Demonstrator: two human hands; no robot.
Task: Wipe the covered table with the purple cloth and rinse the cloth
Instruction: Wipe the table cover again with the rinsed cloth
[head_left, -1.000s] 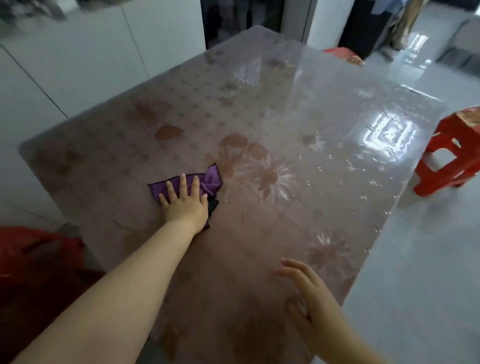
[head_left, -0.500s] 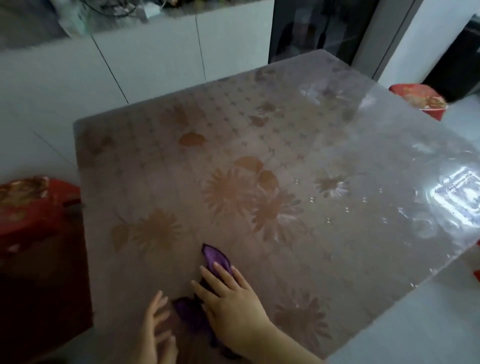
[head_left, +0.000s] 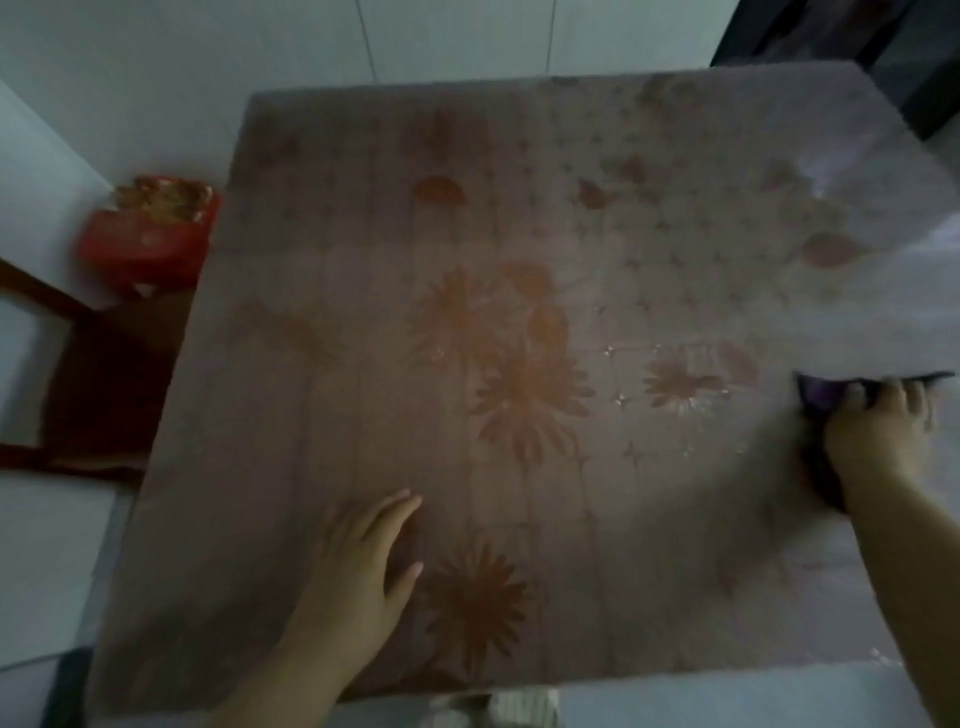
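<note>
here right grip (head_left: 878, 436) presses purple cloth (head_left: 820, 399); left grip (head_left: 358, 566) flat on table (head_left: 337, 270).

Setting, as we log it: home dining room. Evidence: bench (head_left: 363, 426) under a glossy flower-print cover; red plastic stool (head_left: 150, 236) with patterned seat beside it; dark wooden frame (head_left: 106, 374); white cabinet panels (head_left: 452, 36); pale floor (head_left: 49, 551).

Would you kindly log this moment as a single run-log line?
stage: wipe | left hand: flat on covered table | right hand: on purple cloth, table's right side | fingers: blurred
</note>
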